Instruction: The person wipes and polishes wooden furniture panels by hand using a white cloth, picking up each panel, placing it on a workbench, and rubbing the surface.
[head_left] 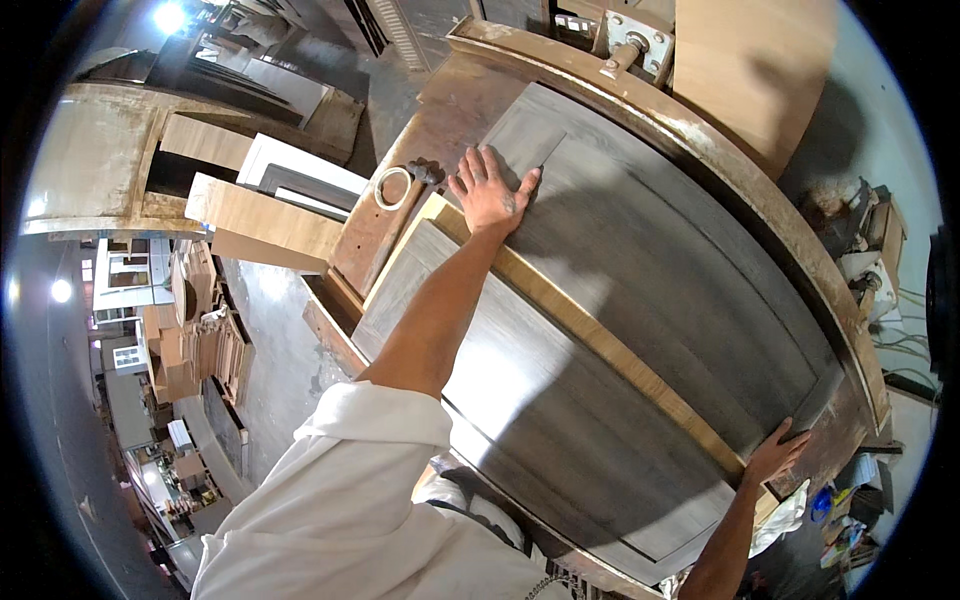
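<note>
Two grey wood-grain panels lie side by side on a brown bench. My left hand (492, 195) is spread on the left end of the far panel (660, 270), which has framed edges like a cabinet door. At the right end of that panel, near its closer corner, rests my right hand (775, 456), fingers stretched out. Neither hand grips anything. A pale yellow wood strip (610, 345) shows between the far panel and the near panel (560, 430). The near panel lies right in front of my body, glaring with light at its middle left.
A curved-looking bench rail (700, 135) runs along the far side, with a metal bracket (632, 47) behind it. A cream ring (393, 188) and a dark lump (425, 171) lie left of my left hand. Boards (265, 215) stick out at left; clutter (850, 510) sits lower right.
</note>
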